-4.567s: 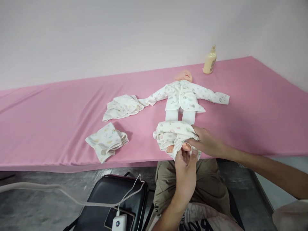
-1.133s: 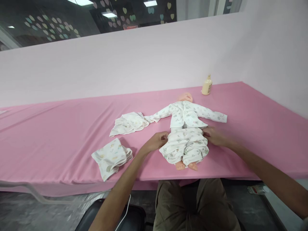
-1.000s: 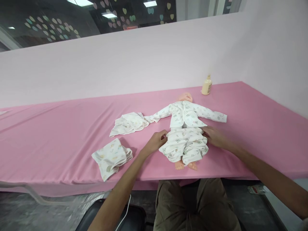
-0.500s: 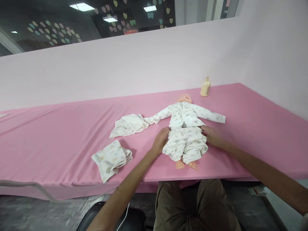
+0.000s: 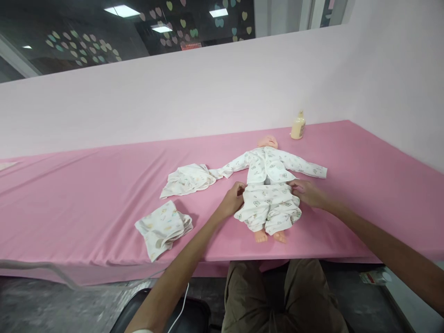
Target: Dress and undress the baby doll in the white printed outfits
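- Head view: doll flat on pink-covered table, approx. unmoved.
- Trousers: earlier bunched round lower legs, now higher; waistband just below jacket. Dressing looks well along.
- L hand: was beside cloth, now at waistband's L edge, fingers curled, gripping.
- R hand: pinching opp. edge, approx. same pos.
- Feet: bare, now out past cuffs; legs prob. fully threaded.

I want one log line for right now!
left hand: at pants waistband | right hand: at its other end | doll: on its back, feet showing | bottle: upright
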Motion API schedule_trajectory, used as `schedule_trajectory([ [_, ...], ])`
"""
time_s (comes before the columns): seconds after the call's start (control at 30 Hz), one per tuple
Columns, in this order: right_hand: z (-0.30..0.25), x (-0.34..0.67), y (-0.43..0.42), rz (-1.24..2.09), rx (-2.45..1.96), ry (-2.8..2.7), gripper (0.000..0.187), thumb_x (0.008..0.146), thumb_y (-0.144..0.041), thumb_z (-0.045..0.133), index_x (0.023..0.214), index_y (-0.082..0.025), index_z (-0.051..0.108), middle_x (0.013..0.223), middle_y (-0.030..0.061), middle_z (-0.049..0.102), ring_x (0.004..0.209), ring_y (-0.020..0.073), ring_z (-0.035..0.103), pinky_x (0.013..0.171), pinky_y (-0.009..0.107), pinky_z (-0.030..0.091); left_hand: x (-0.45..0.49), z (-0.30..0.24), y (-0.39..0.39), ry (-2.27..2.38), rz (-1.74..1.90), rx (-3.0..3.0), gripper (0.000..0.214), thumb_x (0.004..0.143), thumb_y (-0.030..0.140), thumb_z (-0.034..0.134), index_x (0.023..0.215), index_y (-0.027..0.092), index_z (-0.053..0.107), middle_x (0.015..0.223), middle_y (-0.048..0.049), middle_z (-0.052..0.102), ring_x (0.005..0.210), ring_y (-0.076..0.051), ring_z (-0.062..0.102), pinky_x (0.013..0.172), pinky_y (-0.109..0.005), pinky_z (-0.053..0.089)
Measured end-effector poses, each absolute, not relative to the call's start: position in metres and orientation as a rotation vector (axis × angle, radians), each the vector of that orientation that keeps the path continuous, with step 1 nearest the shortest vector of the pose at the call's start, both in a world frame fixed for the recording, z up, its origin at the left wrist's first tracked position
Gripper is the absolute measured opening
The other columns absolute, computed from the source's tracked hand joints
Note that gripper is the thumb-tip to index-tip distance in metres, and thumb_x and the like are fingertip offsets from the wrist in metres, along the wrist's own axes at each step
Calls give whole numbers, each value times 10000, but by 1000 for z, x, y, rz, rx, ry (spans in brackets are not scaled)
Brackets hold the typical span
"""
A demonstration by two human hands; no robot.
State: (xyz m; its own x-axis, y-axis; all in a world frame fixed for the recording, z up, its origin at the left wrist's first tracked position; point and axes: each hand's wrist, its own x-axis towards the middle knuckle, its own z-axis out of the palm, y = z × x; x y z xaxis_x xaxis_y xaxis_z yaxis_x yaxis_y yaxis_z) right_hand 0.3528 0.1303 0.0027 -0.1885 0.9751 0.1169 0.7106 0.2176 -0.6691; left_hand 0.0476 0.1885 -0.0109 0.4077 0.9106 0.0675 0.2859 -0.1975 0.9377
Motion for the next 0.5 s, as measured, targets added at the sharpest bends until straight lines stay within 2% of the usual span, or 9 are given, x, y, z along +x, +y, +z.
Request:
schedule_trajectory([
  [0.13, 35, 332, 127, 571, -1588, -1863, 189, 878, -298, 448, 866, -222, 621, 938, 39, 693, 845, 203, 610, 709, 317, 430, 56, -13, 219, 1048, 942, 1135, 184, 807, 172, 589, 989, 157, 564, 1086, -114, 672, 980, -199, 643, 922, -354, 484],
  [0.27, 56, 288, 134, 469, -1540, -2059, 208, 898, -267, 441, 810, -214, 622, 913, 40, 692, 850, 193, 601, 732, 313, 405, 84, -11, 259, 984, 1033, 786, 168, 852, 239, 588, 972, 122, 603, 1069, -147, 682, 1001, -206, 644, 948, -331, 483],
  [0.4, 54, 253, 148, 311, -1656, -2216, 188, 883, -255, 485, 728, -197, 575, 827, 71, 678, 856, 223, 577, 757, 340, 370, 115, -6, 283, 847, 1029, 675, 296, 881, 407, 569, 1020, 150, 614, 1026, -131, 694, 1015, -239, 648, 900, -348, 508],
  [0.5, 51, 246, 157, 326, -1755, -2176, 195, 876, -318, 514, 720, -201, 526, 799, 57, 663, 778, 205, 564, 698, 324, 345, 130, -5, 290, 805, 1036, 671, 440, 850, 540, 568, 1036, 144, 617, 967, -118, 700, 980, -260, 656, 857, -363, 522],
])
